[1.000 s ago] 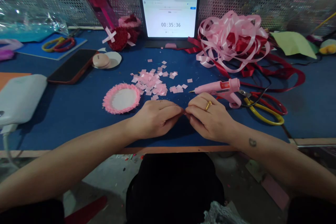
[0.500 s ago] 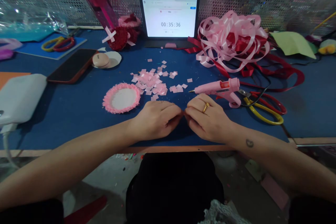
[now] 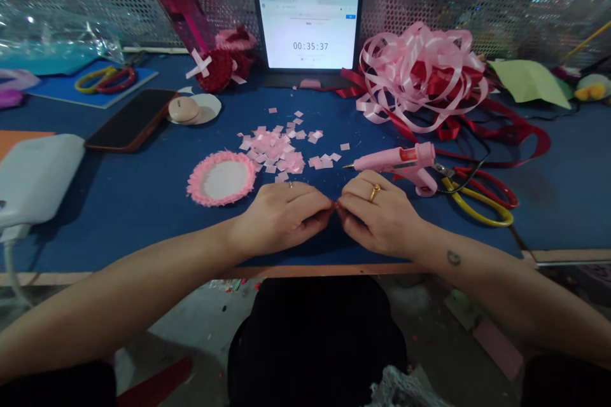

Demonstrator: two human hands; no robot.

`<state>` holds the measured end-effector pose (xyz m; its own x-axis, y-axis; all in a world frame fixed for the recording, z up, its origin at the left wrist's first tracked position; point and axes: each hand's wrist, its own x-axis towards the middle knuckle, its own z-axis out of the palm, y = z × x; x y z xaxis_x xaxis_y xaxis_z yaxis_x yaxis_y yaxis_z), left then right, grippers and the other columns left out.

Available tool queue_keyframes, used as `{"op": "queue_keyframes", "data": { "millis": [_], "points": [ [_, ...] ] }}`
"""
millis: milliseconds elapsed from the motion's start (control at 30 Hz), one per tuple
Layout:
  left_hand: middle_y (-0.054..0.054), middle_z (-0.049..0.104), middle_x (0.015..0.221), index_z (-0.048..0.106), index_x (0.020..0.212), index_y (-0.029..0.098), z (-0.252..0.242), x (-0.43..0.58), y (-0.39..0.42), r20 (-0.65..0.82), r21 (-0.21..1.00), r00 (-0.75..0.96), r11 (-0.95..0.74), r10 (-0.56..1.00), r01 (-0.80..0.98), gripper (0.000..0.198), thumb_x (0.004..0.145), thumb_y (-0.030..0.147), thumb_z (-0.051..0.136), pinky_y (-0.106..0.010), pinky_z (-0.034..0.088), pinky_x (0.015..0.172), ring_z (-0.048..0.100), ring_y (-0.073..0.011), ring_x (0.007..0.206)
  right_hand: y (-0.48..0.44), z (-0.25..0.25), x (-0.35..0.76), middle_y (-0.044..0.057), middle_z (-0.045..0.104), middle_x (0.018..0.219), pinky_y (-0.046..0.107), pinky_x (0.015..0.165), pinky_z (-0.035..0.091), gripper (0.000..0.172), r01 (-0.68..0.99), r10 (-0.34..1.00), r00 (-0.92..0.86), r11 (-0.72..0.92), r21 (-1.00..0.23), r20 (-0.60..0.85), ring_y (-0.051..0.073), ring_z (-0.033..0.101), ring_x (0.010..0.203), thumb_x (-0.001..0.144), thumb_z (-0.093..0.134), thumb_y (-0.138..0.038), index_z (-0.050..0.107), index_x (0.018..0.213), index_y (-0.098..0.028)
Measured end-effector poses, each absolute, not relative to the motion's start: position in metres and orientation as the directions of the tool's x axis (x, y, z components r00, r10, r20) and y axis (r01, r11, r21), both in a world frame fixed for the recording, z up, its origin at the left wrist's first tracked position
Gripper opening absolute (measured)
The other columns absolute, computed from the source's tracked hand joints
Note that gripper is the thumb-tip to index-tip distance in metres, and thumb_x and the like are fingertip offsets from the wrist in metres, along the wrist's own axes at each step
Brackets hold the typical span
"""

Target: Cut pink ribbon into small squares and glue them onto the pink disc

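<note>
My left hand [image 3: 289, 216] and my right hand [image 3: 379, 211] meet fingertip to fingertip over the front of the blue table. Both are closed in a pinch, and whatever lies between the fingers is too small or hidden to name. Left of my left hand lies a white disc [image 3: 223, 179] edged with a ruffled pink border [image 3: 195, 186]. Small pink ribbon squares [image 3: 277, 149] are scattered just beyond my hands. A pink glue gun [image 3: 394, 159] rests on its side right behind my right hand, its nozzle pointing left.
Red-and-yellow-handled scissors [image 3: 482, 197] lie right of the glue gun. Behind are tangled pink ribbon [image 3: 420, 76] and a tablet [image 3: 308, 32] showing a timer. On the left are a phone [image 3: 131, 121], a white power bank [image 3: 41, 178] and more scissors [image 3: 105, 79].
My hands stay pinched together at nearly the same spot, with only a slight shift of the fingers. The tablet's timer has advanced by one second.
</note>
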<state>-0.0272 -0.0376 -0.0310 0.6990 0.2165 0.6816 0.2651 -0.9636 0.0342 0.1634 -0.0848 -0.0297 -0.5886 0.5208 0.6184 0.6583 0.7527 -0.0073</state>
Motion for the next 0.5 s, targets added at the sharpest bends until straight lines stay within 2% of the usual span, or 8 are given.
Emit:
{"op": "queue_keyframes", "data": {
  "millis": [267,500],
  "points": [
    [-0.001,0.067,0.068,0.058,0.071,0.015,-0.0309,-0.0273,-0.0392,0.650,-0.060,0.747,-0.971,0.139,0.232,0.011,0.081,0.011,0.054,-0.018,0.048,0.058,0.061,-0.0089,0.062,-0.0844,-0.0302,0.1621,0.008,0.059,0.070,0.033,0.066,0.046,0.022,0.619,0.548,-0.596,0.779,-0.098,0.588,0.018,0.045,0.069,0.083,0.044,-0.011,0.058,0.066,-0.014],
    [0.000,0.063,0.062,0.055,0.064,0.016,-0.0302,-0.0279,-0.0423,0.604,-0.104,0.788,-0.969,0.116,0.223,0.019,0.082,0.012,0.053,-0.020,0.047,0.056,0.059,-0.0099,0.059,-0.0842,-0.0329,0.1594,0.007,0.058,0.066,0.030,0.063,0.045,0.023,0.628,0.546,-0.610,0.775,-0.070,0.575,0.018,0.044,0.066,0.082,0.045,-0.010,0.058,0.063,-0.014]
  ]
}}
